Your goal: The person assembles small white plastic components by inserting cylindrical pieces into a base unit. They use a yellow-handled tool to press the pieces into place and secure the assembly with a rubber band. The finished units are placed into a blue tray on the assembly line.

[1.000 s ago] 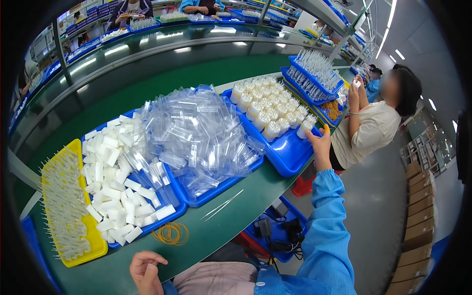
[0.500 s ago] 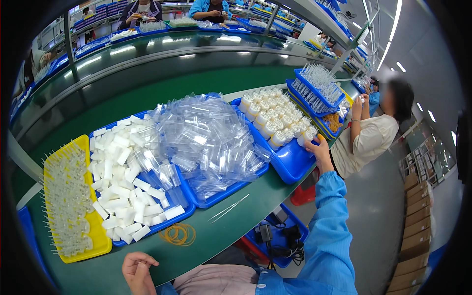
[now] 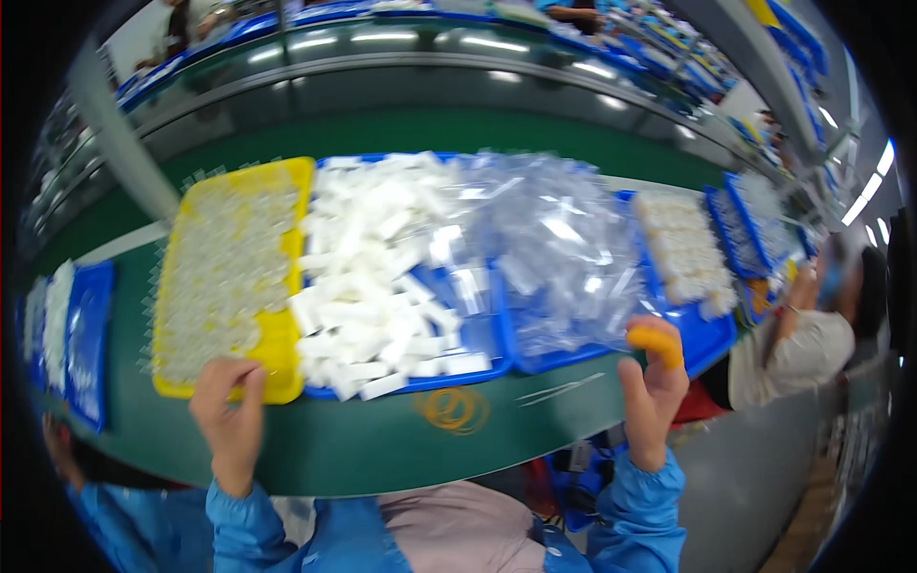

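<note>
My left hand (image 3: 227, 420) is at the front edge of a yellow tray (image 3: 279, 349) filled with small clear plastic pieces with thin stems. Its thumb and forefinger are bent together; anything between them is too small or blurred to make out. My right hand (image 3: 654, 396) hovers at the front of a blue tray of clear plastic sleeves (image 3: 564, 248). An orange finger cot (image 3: 654, 344) covers one fingertip, and thumb and fingers are apart with nothing seen between them. Between the hands lies a blue tray (image 3: 482, 377) heaped with white rectangular blocks (image 3: 368, 258).
Orange rubber bands (image 3: 454, 411) and thin white sticks (image 3: 559, 390) lie on the green table (image 3: 353, 458). Bundled white pieces (image 3: 680, 244) fill a tray at right. A co-worker (image 3: 798, 349) stands beyond it; another person's blue sleeve (image 3: 143, 530) shows at lower left.
My right hand has left the tray of bundled white pieces and come back leftward. My left hand has risen to the yellow tray. The view has turned left.
</note>
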Demonstrator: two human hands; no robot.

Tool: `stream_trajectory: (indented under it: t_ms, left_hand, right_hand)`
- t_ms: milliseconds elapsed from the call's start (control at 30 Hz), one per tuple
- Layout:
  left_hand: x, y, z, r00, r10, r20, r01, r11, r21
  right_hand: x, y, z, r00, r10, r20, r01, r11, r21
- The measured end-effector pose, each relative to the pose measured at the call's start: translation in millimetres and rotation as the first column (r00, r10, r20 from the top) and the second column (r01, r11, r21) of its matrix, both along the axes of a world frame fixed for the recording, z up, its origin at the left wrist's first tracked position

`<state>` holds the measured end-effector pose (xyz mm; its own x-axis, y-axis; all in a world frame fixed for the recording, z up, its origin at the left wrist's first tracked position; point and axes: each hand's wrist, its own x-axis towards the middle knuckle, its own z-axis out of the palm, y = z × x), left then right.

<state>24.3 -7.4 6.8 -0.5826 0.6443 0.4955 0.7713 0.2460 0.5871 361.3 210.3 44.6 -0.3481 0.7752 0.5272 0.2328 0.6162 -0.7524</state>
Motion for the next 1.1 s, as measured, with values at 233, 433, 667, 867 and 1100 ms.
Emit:
stream_trajectory:
  t_ms: [233, 433, 667, 867, 1100]
  left_hand:
    - [-19, -1, 7, 0.979, -0.003, -0.206, -0.046, 0.972, -0.230]
    - [-17, 0, 19, 0.963, 0.087, -0.255, -0.175, 0.921, -0.348]
    - [-33, -14, 15, 0.928, 0.161, -0.335, -0.246, 0.943, -0.226]
    - [-8, -28, 32, 0.990, 0.107, -0.094, -0.098, 0.991, 0.095]
    - [48, -37, 11, 0.456, -0.608, 0.649, 0.162, 0.774, 0.612]
  right_hand:
    - [-105, -1, 20, 0.768, 0.402, 0.499, -0.525, 0.841, 0.131]
    - [-146, 18, -13, 0.520, 0.055, 0.852, -0.511, 0.820, 0.259]
    - [-149, 18, -18, 0.571, 0.043, 0.820, -0.500, 0.810, 0.305]
    - [-137, 19, -3, 0.720, 0.152, 0.677, -0.393, 0.894, 0.217]
    - [-85, -17, 51, 0.837, 0.546, -0.050, -0.494, 0.712, -0.498]
